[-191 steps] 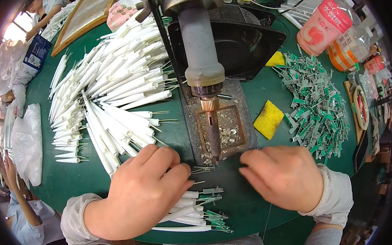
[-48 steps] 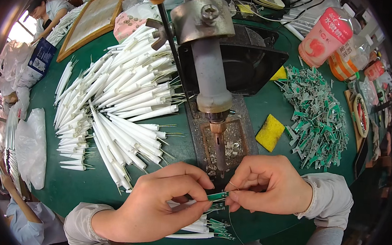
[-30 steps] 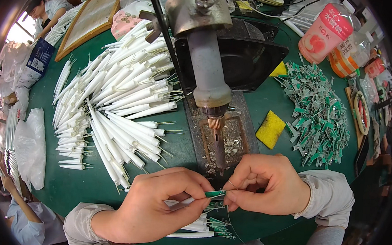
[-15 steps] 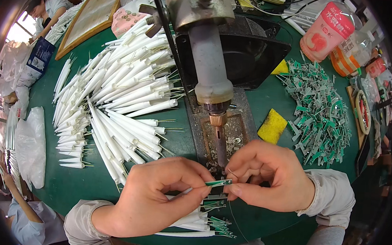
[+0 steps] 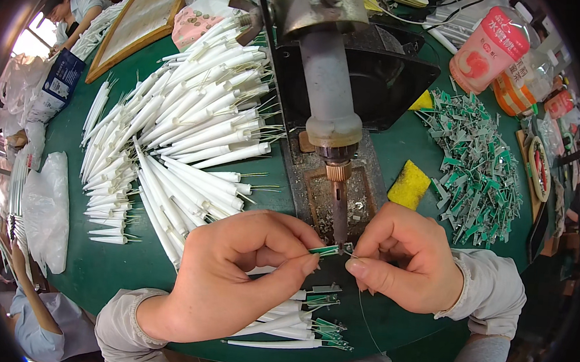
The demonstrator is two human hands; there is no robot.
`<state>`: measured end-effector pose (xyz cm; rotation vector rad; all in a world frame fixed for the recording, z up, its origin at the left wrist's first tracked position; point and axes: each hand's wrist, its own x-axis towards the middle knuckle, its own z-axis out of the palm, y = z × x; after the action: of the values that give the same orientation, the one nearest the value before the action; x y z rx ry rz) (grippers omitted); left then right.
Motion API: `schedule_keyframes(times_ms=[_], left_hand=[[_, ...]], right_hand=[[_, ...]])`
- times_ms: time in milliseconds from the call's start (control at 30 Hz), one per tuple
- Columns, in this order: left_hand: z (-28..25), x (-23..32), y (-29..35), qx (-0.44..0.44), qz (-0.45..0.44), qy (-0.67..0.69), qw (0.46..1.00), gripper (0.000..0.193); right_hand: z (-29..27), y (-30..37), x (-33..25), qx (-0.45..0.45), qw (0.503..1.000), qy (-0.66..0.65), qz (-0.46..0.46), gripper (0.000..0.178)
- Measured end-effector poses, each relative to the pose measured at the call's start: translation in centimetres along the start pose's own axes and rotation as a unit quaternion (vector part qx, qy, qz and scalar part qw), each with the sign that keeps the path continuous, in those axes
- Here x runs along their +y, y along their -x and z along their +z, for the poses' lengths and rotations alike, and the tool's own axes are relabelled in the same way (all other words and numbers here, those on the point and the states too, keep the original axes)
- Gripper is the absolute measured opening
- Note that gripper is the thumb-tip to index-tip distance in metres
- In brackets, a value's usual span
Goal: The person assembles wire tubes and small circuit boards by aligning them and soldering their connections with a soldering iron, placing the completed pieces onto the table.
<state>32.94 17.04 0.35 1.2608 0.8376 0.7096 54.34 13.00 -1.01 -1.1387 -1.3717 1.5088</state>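
Between the thumb and fingertips of my left hand (image 5: 234, 274) is a small green circuit board (image 5: 325, 251), its end pointing right. Directly above that end stands an upright soldering iron (image 5: 339, 204), its tip at the board. My right hand (image 5: 412, 260) pinches a thin wire (image 5: 365, 317), whose short end reaches the board beside the tip; the rest hangs down in a loose curve. Whether a white tube joins the board inside my left hand is hidden. Below my hands lie several white tubes (image 5: 279, 343) with green boards at their right ends.
A large heap of white tubes with thin wire leads (image 5: 194, 122) covers the left of the green table (image 5: 98, 282). To the right are a yellow sponge (image 5: 409, 185), a pile of small green boards (image 5: 480, 173) and a pink-labelled bottle (image 5: 491, 47). Other people sit at far left.
Both hands have come up slightly, bringing the board's end under the iron tip. The wire's end in my right hand now meets the board there. The whole view has shifted a little.
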Motion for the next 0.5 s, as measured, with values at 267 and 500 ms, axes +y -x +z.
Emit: schedule_keyframes(times_ms=[267,500], left_hand=[[0.01,0.07,-0.04,-0.009,0.035,-0.017,0.999,0.007],[0.02,0.12,-0.41,0.010,-0.039,0.081,0.996,0.006]], right_hand=[[-0.05,-0.03,0.27,-0.004,1.000,-0.016,-0.025,0.012],[0.07,-0.37,0.50,-0.004,0.999,-0.023,-0.024,0.011]])
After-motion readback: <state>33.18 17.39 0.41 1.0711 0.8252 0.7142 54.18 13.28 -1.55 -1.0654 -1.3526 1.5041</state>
